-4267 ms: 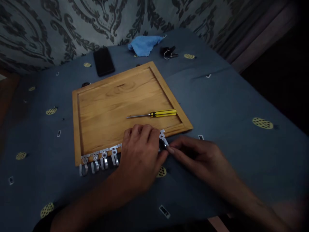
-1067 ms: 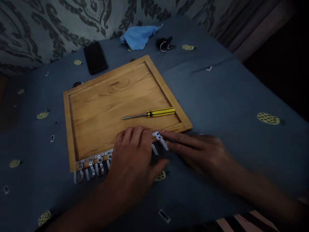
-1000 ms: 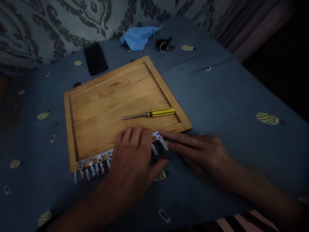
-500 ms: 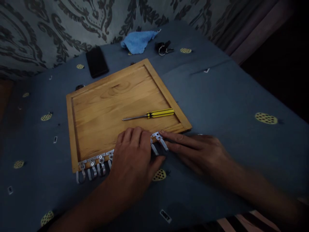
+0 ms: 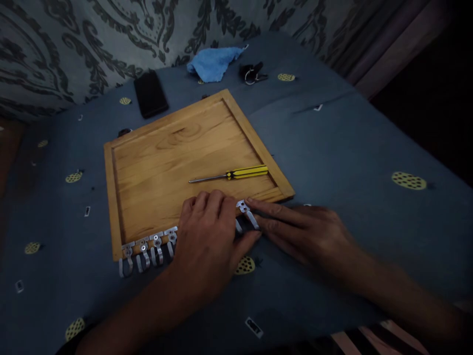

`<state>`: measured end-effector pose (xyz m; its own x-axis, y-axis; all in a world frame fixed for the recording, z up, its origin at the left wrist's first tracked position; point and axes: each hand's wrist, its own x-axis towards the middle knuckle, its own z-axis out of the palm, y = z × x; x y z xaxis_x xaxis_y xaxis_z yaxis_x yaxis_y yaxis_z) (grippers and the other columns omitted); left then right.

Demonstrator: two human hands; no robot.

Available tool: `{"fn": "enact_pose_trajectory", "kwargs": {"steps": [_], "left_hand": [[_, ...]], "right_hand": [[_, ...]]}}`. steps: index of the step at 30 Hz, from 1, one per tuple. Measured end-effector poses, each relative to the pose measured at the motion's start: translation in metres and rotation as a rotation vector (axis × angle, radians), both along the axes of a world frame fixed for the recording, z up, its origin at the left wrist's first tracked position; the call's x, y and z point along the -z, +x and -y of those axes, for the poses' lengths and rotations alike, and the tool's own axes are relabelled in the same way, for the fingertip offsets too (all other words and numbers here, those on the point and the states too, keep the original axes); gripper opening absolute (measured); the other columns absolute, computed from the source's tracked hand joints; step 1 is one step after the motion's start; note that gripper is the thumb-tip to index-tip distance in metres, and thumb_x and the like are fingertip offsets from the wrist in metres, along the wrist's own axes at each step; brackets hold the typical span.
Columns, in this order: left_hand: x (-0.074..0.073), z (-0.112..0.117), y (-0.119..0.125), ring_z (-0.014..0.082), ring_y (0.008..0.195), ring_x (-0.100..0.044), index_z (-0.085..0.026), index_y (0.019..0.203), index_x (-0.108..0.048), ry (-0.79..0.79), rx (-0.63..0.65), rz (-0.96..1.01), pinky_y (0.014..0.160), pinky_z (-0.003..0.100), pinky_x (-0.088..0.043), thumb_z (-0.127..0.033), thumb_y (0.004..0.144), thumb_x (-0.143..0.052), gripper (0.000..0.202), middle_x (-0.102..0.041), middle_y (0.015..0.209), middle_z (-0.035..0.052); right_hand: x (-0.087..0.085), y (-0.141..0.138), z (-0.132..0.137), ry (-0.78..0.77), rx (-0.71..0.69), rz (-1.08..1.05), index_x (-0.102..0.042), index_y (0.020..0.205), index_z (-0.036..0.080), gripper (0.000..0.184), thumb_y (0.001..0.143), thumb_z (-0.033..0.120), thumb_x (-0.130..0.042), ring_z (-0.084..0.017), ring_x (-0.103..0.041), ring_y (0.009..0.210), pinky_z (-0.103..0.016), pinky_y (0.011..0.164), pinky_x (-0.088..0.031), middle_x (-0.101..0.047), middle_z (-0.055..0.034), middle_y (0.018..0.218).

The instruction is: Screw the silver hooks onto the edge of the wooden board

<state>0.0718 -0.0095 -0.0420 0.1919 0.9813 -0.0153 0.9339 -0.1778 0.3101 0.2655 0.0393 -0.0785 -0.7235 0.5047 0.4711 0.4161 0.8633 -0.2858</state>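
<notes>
A wooden framed board (image 5: 166, 190) lies on the cloth, with a row of metal hooks (image 5: 157, 241) along its near edge. Small screws show in some of the hook plates. My left hand (image 5: 209, 241) is draped over the middle of that row, its fingers bent onto the board's edge and its thumb reaching right; it hides several hooks. At the right end, the stretched fingers of my right hand (image 5: 314, 231) touch the last hook (image 5: 247, 213) from the side. On the board rests a screwdriver (image 5: 229, 174) with a yellow and black handle.
Behind the board lie a black phone (image 5: 151, 94), a blue cloth (image 5: 214, 64) and a bunch of keys (image 5: 252, 74). A patterned blue sheet (image 5: 343, 148) covers the surface. Patterned fabric (image 5: 121, 34) rises along the back.
My left hand has shifted slightly right along the hooks, and its thumb now covers more of the hook beside the last one. My right hand stays at the end hook.
</notes>
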Motion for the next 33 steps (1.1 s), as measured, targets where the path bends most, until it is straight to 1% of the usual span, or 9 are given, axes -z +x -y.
{"fn": "enact_pose_trajectory", "kwargs": {"steps": [4, 7, 10, 13, 15, 18, 24, 29, 33], "left_hand": [[0.0005, 0.0003, 0.0006, 0.0298, 0.101, -0.058, -0.017, 0.108, -0.063, 0.019, 0.008, -0.007, 0.086, 0.048, -0.046, -0.042, 0.092, -0.066, 0.029, -0.066, 0.105, 0.0075], [0.0004, 0.0004, 0.0002, 0.0294, 0.101, -0.058, -0.018, 0.108, -0.063, 0.020, 0.007, -0.002, 0.087, 0.048, -0.046, -0.042, 0.093, -0.065, 0.028, -0.066, 0.105, 0.0074], [0.0004, 0.0003, 0.0002, 0.0296, 0.101, -0.059, -0.017, 0.107, -0.063, 0.017, 0.007, 0.001, 0.087, 0.048, -0.046, -0.041, 0.093, -0.065, 0.028, -0.066, 0.105, 0.0076], [0.0007, 0.0003, 0.0006, 0.0296, 0.101, -0.059, -0.017, 0.106, -0.062, 0.019, 0.009, -0.001, 0.087, 0.048, -0.046, -0.041, 0.093, -0.065, 0.028, -0.066, 0.105, 0.0082], [0.0010, 0.0004, 0.0008, 0.0298, 0.101, -0.059, -0.017, 0.105, -0.063, 0.024, 0.005, -0.002, 0.088, 0.048, -0.047, -0.040, 0.093, -0.065, 0.027, -0.066, 0.105, 0.0087], [0.0007, 0.0005, 0.0008, 0.0297, 0.101, -0.059, -0.017, 0.104, -0.063, 0.028, 0.002, 0.002, 0.088, 0.048, -0.047, -0.040, 0.093, -0.065, 0.026, -0.066, 0.105, 0.0090], [-0.0005, 0.0006, 0.0006, 0.0294, 0.100, -0.060, -0.016, 0.104, -0.064, 0.015, 0.003, 0.010, 0.087, 0.048, -0.047, -0.039, 0.092, -0.066, 0.025, -0.066, 0.103, 0.0087], [-0.0005, 0.0007, 0.0001, 0.0307, 0.100, -0.060, -0.015, 0.103, -0.064, 0.024, -0.002, 0.020, 0.087, 0.049, -0.047, -0.039, 0.091, -0.067, 0.027, -0.066, 0.103, 0.0092], [-0.0041, -0.0003, -0.0042, 0.0297, 0.100, -0.061, -0.015, 0.107, -0.063, -0.025, -0.001, 0.093, 0.087, 0.046, -0.047, -0.042, 0.088, -0.072, 0.034, -0.067, 0.105, 0.0083]], "right_hand": [[0.0017, 0.0025, 0.0010, -0.010, -0.002, 0.016, -0.076, 0.103, 0.017, 0.025, 0.102, 0.016, -0.051, -0.015, -0.078, 0.074, -0.028, 0.062, -0.063, -0.075, -0.0092, 0.123], [0.0035, 0.0046, 0.0023, -0.064, 0.004, 0.051, -0.076, 0.110, 0.024, 0.027, 0.102, 0.021, -0.051, -0.018, -0.079, 0.079, -0.031, 0.066, -0.065, -0.072, -0.0054, 0.129], [0.0040, 0.0042, 0.0032, -0.106, 0.023, 0.041, -0.076, 0.111, 0.029, 0.028, 0.101, 0.020, -0.051, -0.019, -0.079, 0.079, -0.033, 0.066, -0.065, -0.071, -0.0016, 0.130], [0.0032, 0.0027, 0.0038, -0.087, 0.020, 0.011, -0.077, 0.107, 0.026, 0.028, 0.101, 0.017, -0.051, -0.019, -0.079, 0.076, -0.033, 0.060, -0.063, -0.071, -0.0027, 0.129], [0.0028, 0.0023, 0.0042, -0.085, 0.019, 0.011, -0.077, 0.107, 0.026, 0.028, 0.102, 0.017, -0.050, -0.020, -0.079, 0.075, -0.033, 0.058, -0.063, -0.070, -0.0032, 0.130], [0.0036, 0.0032, 0.0045, -0.088, 0.024, 0.018, -0.076, 0.110, 0.026, 0.029, 0.102, 0.016, -0.050, -0.019, -0.079, 0.077, -0.034, 0.058, -0.063, -0.069, -0.0030, 0.132], [0.0055, 0.0028, 0.0036, -0.030, 0.020, -0.003, -0.076, 0.109, 0.025, 0.026, 0.099, 0.012, -0.054, -0.018, -0.079, 0.080, -0.031, 0.062, -0.063, -0.069, -0.0038, 0.132], [0.0055, 0.0006, 0.0039, -0.019, 0.029, -0.004, -0.076, 0.105, 0.022, 0.023, 0.100, 0.015, -0.054, -0.017, -0.079, 0.076, -0.030, 0.060, -0.063, -0.072, -0.0048, 0.127], [0.0087, 0.0016, 0.0038, -0.003, 0.025, -0.024, -0.076, 0.106, 0.025, 0.024, 0.101, 0.018, -0.054, -0.016, -0.079, 0.077, -0.029, 0.059, -0.062, -0.072, -0.0027, 0.129]]}}
